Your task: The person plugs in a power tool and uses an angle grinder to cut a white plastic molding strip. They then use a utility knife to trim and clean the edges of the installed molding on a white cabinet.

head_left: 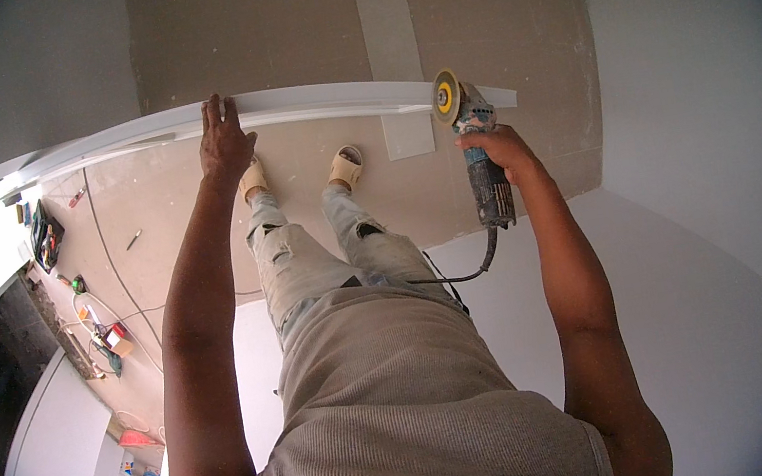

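- The right grip (506, 149) is closed round the body of the grinder (486, 173), its thumb across the near side of the tool's head.
- The grinder's long axis runs near to far, the disc (447, 98) at its far end, just left of straight ahead of the grip.
- The disc's face turns left, so its edge lies roughly across the strip; whether it touches is hard to tell.
- The white strip (321, 99) lies far of the right grip, its long axis left to right, with only a short end showing right of the disc.
- The left grip (227, 148) is well to the left on the same strip, fingers laid over it and pointing far, thumb out to the right; whether it pinches the edge cannot be told.
- So the right grip is nearer the strip's right end, and a long stretch lies between the two.
- The cord (491, 249) drops from the grinder's near end, bending left toward the body.
- Beyond the strip, a pale band (385, 11) runs far along the tan floor (494, 4).
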`<state>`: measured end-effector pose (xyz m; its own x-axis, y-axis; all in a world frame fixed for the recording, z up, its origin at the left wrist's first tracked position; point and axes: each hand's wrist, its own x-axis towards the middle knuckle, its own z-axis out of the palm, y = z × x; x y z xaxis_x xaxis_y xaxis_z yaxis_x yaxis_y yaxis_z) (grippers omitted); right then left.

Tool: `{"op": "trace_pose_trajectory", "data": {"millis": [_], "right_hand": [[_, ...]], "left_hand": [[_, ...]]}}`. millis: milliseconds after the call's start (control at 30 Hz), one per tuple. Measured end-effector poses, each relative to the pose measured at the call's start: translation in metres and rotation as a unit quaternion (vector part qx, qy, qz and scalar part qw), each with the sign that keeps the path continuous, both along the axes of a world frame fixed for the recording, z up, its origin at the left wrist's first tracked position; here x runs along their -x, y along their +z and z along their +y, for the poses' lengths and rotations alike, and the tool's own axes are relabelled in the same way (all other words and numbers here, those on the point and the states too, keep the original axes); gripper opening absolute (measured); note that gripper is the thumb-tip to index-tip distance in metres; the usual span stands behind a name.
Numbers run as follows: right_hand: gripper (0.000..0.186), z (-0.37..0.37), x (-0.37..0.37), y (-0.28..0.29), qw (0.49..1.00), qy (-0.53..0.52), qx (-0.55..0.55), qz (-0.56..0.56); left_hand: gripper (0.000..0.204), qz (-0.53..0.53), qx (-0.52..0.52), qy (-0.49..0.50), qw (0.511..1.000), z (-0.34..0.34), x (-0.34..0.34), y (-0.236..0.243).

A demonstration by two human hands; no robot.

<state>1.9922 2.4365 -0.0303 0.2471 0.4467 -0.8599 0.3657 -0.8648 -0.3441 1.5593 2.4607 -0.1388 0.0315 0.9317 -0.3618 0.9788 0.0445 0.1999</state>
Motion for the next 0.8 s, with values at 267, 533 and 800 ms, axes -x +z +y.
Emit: {"op": "trace_pose_trajectory", "data": {"millis": [267, 533, 800], "right_hand": [[0.052, 0.0, -0.004, -0.005, 1.0, 0.007, 0.009, 0.0], [0.056, -0.001, -0.005, -0.004, 1.0, 0.009, 0.009, -0.012], [0.054, -0.001, 0.002, 0.004, 1.0, -0.003, 0.004, -0.001]], "left_hand": [[0.084, -0.003, -0.003, 0.0, 1.0, -0.001, 0.0, -0.002], [0.084, -0.02, 0.026, 0.019, 0.999, 0.003, -0.009, 0.019], [0.082, -0.018, 0.012, 0.019, 1.0, 0.001, -0.006, 0.018]]}}
